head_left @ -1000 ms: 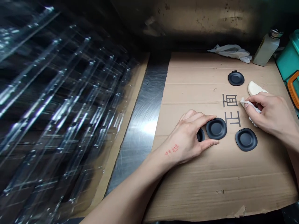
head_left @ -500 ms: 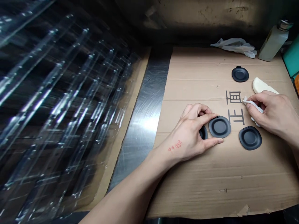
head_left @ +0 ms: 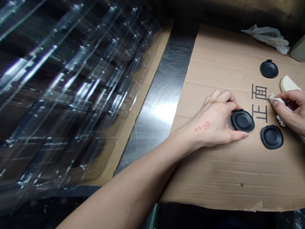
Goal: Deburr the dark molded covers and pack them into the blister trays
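My left hand [head_left: 218,122] lies on a cardboard sheet [head_left: 226,171], thumb and fingers closed round the edge of a black round cap [head_left: 243,121]. A second black cap [head_left: 272,137] rests just to its right on the cardboard. A third black cap [head_left: 269,69] sits farther back. At the right edge my right hand [head_left: 290,111] pinches a small white cloth [head_left: 277,103]. A cream-coloured block [head_left: 287,83] lies just behind that hand.
A large stack of clear plastic trays [head_left: 59,95] fills the left half. A bare metal strip of the bench [head_left: 162,105] runs between the trays and the cardboard. A crumpled white glove [head_left: 268,34] lies at the back right beside a bottle [head_left: 299,51].
The view has swung left and down, so everything sits farther right. My left hand stays on the same black cap and has closed further over the part beneath it. The right hand keeps its cloth.
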Available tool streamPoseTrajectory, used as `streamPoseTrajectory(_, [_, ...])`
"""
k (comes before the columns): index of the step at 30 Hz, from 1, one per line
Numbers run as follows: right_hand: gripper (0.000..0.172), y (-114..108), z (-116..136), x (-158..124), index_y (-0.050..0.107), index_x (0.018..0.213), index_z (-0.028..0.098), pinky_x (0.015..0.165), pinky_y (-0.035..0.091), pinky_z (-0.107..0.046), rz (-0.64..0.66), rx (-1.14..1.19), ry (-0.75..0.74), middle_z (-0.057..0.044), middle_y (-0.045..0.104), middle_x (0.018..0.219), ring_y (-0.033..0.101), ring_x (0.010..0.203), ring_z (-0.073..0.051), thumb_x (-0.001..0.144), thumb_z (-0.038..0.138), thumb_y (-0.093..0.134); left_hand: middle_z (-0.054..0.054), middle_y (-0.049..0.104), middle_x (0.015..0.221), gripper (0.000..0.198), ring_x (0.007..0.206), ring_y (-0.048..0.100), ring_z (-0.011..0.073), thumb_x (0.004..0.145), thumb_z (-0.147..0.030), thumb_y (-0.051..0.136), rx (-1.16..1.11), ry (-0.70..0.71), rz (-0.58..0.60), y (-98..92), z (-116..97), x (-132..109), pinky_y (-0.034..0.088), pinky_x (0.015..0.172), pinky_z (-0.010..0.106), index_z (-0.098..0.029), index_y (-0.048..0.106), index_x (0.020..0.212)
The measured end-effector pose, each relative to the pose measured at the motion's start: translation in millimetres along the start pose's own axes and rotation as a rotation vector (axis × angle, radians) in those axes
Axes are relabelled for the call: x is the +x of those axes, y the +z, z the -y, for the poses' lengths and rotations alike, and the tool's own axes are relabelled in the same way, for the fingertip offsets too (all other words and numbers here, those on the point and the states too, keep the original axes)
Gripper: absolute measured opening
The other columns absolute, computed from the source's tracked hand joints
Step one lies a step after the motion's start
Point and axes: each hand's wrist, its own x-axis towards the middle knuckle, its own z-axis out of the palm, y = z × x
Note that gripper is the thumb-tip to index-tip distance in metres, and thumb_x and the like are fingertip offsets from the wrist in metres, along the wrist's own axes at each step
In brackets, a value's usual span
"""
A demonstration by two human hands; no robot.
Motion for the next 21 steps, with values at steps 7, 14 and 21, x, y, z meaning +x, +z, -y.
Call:
streamPoseTrajectory(7, [0.026,-0.8,0.3,-1.8,0.08,0.102,0.026,0.06,0.043,-0.033,-0.009,-0.029,0.071,0.0,0.07,0.064,0.06,0.054,-0.017,0.085,0.043,0.07,0.007,0.059,0.119,0.04,0.121,0.048,0.0309,0.073,-0.036,0.084,-0.006,0.017,0.002,1.4,2.7,-2.3,0.047,0.104,0.049,-0.022,0.07,0.108])
streamPoseTrajectory(14, [0.026,0.6,0.0,-1.4,0.08,0.102,0.026,0.06,0.043,-0.032,-0.02,-0.03,0.041,0.0,0.071,0.065,0.059,0.054,-0.016,0.085,0.042,0.069,0.007,0.057,0.126,0.046,0.124,0.048,0.0314,0.074,-0.031,0.085,0.017,0.064,-0.011,4.2,0.9,-3.8,0.043,0.106,0.05,-0.025,0.067,0.116])
streamPoseTrajectory(21, [0.026,-1.2,4.8,-2.4,0.08,0.101,0.024,0.06,0.043,-0.032,-0.003,-0.01,0.054,-0.002,0.071,0.067,0.057,0.054,-0.016,0.086,0.042,0.069,0.008,0.057,0.128,0.04,0.125,0.048,0.0305,0.079,-0.026,0.08,0.028,0.109,-0.033,6.2,-1.7,-7.2,0.043,0.106,0.049,-0.026,0.066,0.117])
